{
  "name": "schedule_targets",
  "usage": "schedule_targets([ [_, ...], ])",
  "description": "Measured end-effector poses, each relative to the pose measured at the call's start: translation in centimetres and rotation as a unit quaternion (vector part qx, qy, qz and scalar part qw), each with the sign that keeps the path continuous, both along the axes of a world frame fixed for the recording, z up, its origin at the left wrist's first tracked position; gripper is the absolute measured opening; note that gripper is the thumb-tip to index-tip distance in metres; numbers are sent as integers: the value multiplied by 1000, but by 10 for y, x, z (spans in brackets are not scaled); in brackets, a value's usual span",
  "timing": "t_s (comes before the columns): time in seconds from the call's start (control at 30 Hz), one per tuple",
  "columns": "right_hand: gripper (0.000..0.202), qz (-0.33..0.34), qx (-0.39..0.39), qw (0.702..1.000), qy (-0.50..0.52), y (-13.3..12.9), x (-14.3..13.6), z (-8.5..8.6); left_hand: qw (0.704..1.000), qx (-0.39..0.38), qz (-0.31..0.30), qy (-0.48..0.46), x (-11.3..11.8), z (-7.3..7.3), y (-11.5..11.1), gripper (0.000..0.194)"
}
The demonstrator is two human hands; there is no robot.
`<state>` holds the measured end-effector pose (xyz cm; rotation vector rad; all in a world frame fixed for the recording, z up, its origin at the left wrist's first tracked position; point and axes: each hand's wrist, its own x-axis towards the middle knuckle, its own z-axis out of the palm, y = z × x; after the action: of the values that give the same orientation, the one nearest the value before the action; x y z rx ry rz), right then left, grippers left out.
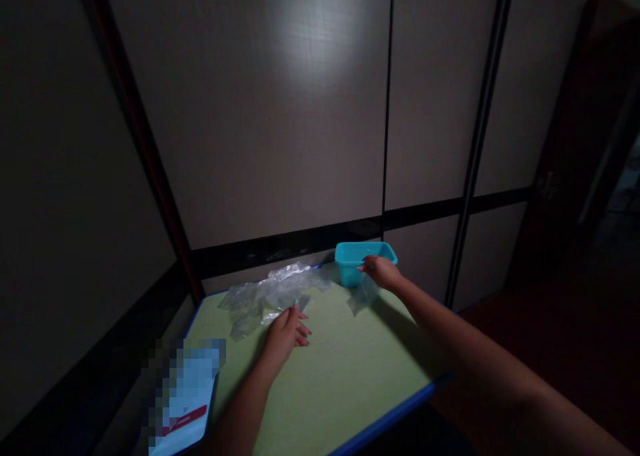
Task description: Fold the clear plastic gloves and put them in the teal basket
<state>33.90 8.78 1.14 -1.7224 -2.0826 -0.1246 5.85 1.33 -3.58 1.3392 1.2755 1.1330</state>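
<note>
My right hand is at the front of a turquoise plastic basket, its fingers pinched together. A small clear plastic bag hangs from it, just above or touching the table; the exact grip is partly hidden. My left hand is over the table's left half, fingers loosely apart with nothing visible in them. Just beyond its fingertips lies a crumpled spread of clear plastic bags. Whether the left fingertips touch the nearest bag, I cannot tell.
All this stands on a pale green table with a blue edge. A tablet or phone with a lit, partly blurred screen is at the near left corner. Large grey cabinet doors rise right behind the table.
</note>
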Motion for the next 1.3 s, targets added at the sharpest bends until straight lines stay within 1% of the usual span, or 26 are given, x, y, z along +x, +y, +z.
schedule_targets([
  [0.1, 24, 57, 15, 998, 28, -20, 1, 1, 999, 29, 14, 8, -1, -1, 0, 67],
  [0.17, 23, 127, 24, 989, 78, -38, 1, 1, 998, 52, 23, 19, -2, -3, 0, 64],
  [0.2, 24, 151, 23, 983, 101, -49, 0, 0, 997, 65, 27, 26, -3, -3, 0, 61],
  [0.33, 33, 224, -7, 960, 167, -94, -9, -1, 992, 106, 39, 51, -3, -5, 0, 52],
  [0.47, 33, 296, -56, 928, 218, -137, -23, 0, 993, 86, 57, 53, -4, -5, 0, 47],
  [0.53, 31, 320, -80, 916, 226, -153, -29, 2, 993, 85, 70, 51, -4, -3, -1, 44],
  [0.63, 29, 335, -111, 907, 229, -167, -34, 6, 987, 129, 78, 51, -3, 1, -4, 38],
  [0.77, 28, 336, -124, 909, 214, -173, -34, 10, 987, 140, 70, 43, -1, 6, -7, 36],
  [0.83, 26, 334, -135, 909, 212, -176, -30, 16, 987, 143, 69, 35, 0, 6, -8, 38],
  [0.93, 25, 323, -153, 908, 221, -182, -21, 34, 986, 147, 72, 10, 1, 6, -7, 44],
  [1.03, 23, 315, -140, 905, 250, -180, -14, 61, 988, 138, 72, -6, 2, 5, -6, 47],
  [1.1, 25, 303, -109, 902, 287, -171, -12, 78, 988, 139, 69, -7, 3, 5, -5, 47],
  [1.17, 25, 283, -75, 901, 320, -156, -12, 90, 987, 148, 69, -4, 3, 5, -6, 47],
  [1.23, 29, 263, -58, 906, 327, -137, -14, 99, 985, 153, 73, -7, 3, 6, -5, 45],
  [1.3, 36, 244, -60, 913, 322, -117, -17, 104, 985, 156, 79, -10, 3, 6, -5, 44],
])
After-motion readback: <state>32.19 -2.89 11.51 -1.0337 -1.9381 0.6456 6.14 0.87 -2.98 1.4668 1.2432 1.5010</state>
